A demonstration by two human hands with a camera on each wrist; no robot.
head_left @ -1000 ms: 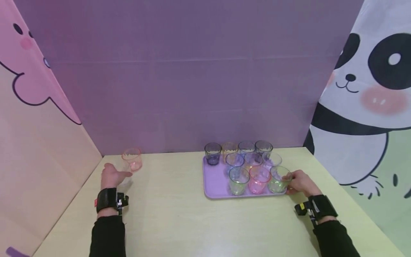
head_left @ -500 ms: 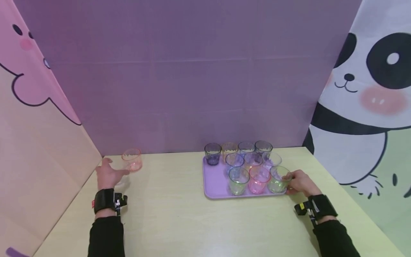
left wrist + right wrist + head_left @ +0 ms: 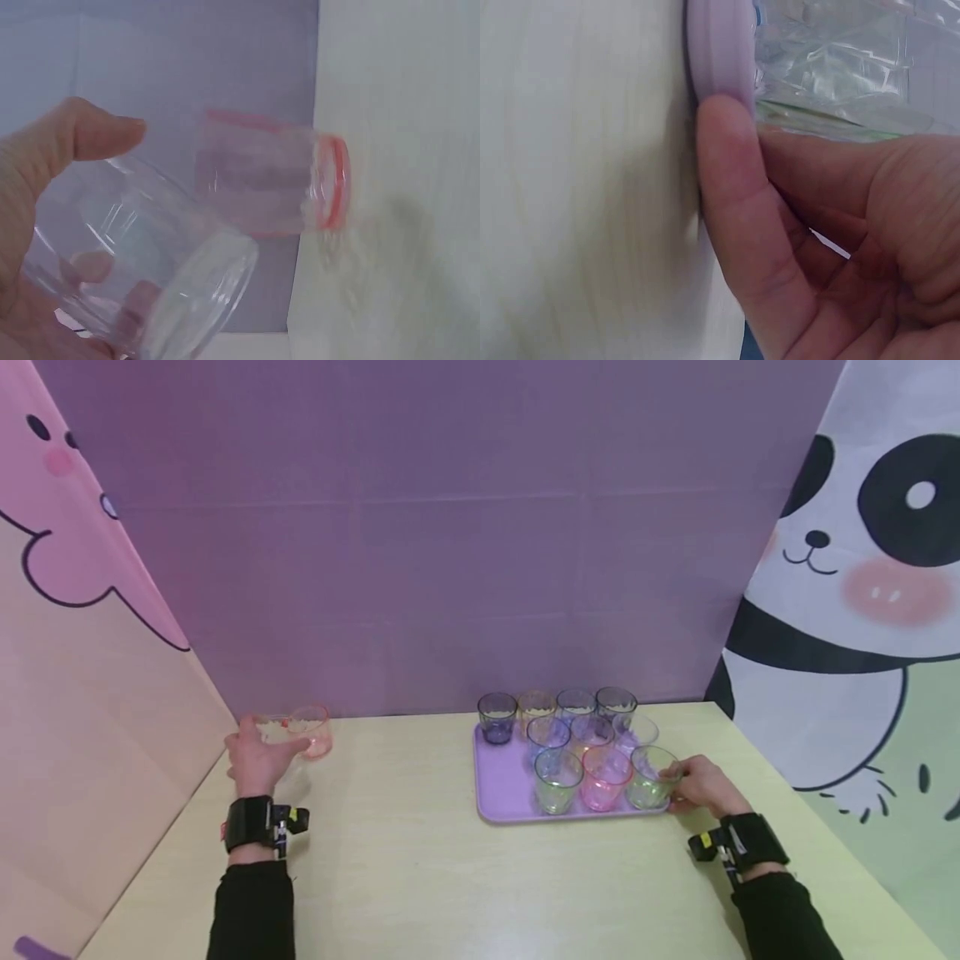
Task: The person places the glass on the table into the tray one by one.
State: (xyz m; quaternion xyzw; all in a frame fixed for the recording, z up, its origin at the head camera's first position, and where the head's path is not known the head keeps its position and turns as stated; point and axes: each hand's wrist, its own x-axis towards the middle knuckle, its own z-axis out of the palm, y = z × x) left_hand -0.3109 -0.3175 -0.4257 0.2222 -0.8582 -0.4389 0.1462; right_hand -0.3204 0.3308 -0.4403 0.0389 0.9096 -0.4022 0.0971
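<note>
At the far left of the table, my left hand [image 3: 258, 758] holds a clear glass [image 3: 142, 255], thumb on one side and fingers round the other. That glass is tilted in the left wrist view, beside a pink glass [image 3: 311, 733] standing on the table. Most of the clear glass is hidden by the hand in the head view. My right hand [image 3: 705, 789] grips the front right corner of a purple tray [image 3: 497, 785], its thumb [image 3: 731, 157] against the outer rim. Close to those fingers stands a green glass [image 3: 651, 783] on the tray.
Several tinted glasses crowd the tray, among them a pink one [image 3: 604, 783], another green one [image 3: 557, 789] and a dark one [image 3: 497, 722] at the back left. A purple backdrop [image 3: 450, 568] rises behind the table, with printed panels on both sides.
My left hand shifted left, then moved forward and slightly right, and the clear glass's rim now shows next to the pink glass. The right hand and tray stay put.
</note>
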